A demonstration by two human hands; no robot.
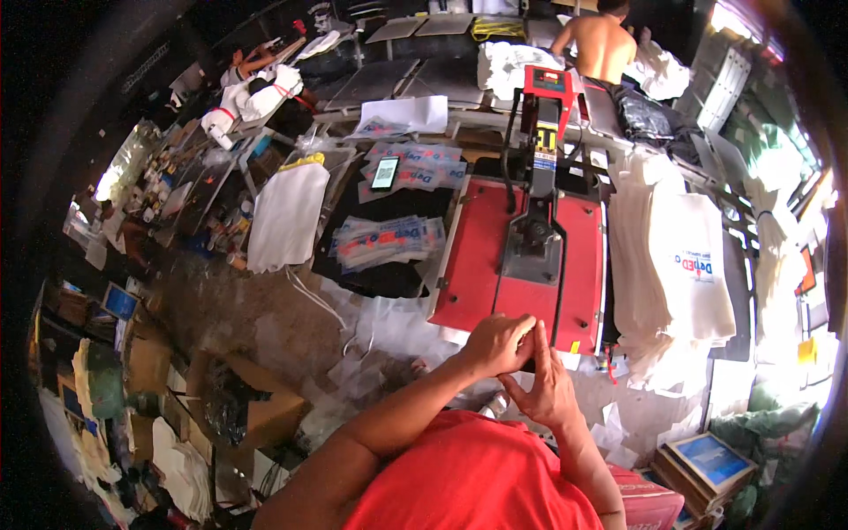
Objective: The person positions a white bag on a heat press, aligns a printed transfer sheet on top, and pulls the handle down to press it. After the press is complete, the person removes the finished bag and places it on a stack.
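Both hands meet at the front edge of a red heat press (470, 265), whose top plate lies lowered. My left hand (500, 344) has curled fingers near the press's front; whether it grips the dark handle is hidden. My right hand (546, 384) has its fingers extended and touching the left hand, thumb apart. Left of the press lie printed transfer films (387, 242), and behind them a phone (385, 173) rests on more films (434, 165). A stack of white fabric pieces (636, 252) stands right of the press, the top one bearing a blue and red print.
A white cloth (289, 212) hangs over a board at the left. Cardboard boxes (268, 417) stand on the floor at lower left, framed pictures (712, 460) at lower right. A bare-backed person (599, 46) and another person (248, 66) are farther back, near tables with white fabric bundles.
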